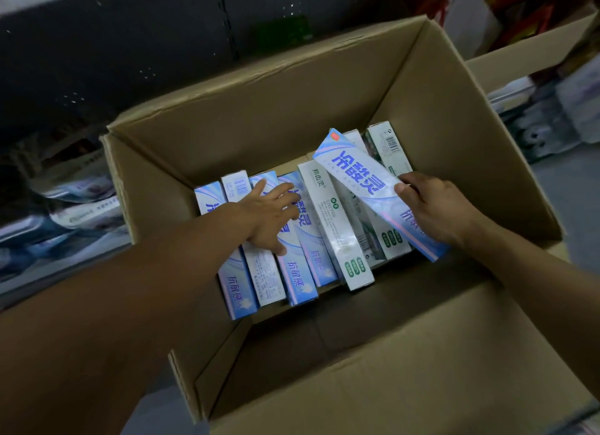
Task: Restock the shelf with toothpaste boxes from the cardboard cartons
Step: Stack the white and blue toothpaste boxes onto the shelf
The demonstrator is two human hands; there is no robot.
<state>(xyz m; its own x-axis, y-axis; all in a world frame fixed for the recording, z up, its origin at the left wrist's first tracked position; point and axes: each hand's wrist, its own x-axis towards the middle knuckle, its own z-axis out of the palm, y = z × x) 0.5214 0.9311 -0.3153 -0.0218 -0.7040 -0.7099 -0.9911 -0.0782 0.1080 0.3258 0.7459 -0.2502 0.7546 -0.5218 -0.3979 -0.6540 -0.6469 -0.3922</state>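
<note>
Both bare forearms extend forward and downward, converging slightly. The left hand (269,215) lies palm down with fingers spread and nearly straight, resting flat on a box (293,249). The right hand (435,207) is turned knuckles up, thumb and curled fingers gripping the edges of a tilted box (360,180).

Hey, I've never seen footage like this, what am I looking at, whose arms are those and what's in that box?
There is no machine here: a person wears a camera on the head, looking down at their own arms. Below them is an open cardboard carton with toothpaste boxes lying in a row at the bottom, blue-and-white ones on the left, green-and-white ones on the right. The left hand rests on the blue boxes with fingers spread. The right hand grips one blue box, tilted across the green ones. Dark shelving stands behind.
</note>
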